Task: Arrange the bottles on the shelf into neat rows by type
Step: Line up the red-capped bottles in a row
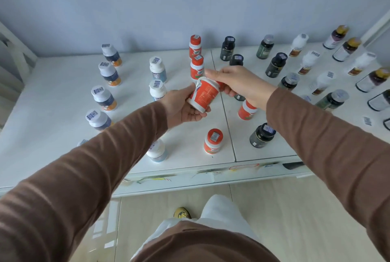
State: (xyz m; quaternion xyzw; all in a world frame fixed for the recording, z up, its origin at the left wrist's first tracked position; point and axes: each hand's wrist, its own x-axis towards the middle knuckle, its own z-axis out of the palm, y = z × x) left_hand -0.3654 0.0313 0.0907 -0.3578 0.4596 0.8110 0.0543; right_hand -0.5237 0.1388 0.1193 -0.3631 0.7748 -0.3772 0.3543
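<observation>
I am holding a tilted orange plastic bottle [203, 94] with both hands' fingers [213, 75], so it can join the orange row.

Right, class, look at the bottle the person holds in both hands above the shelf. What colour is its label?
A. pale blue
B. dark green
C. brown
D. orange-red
D: the held bottle, tilted between the left hand and right hand, has an orange-red label like the orange-capped bottles standing on the shelf.
</observation>
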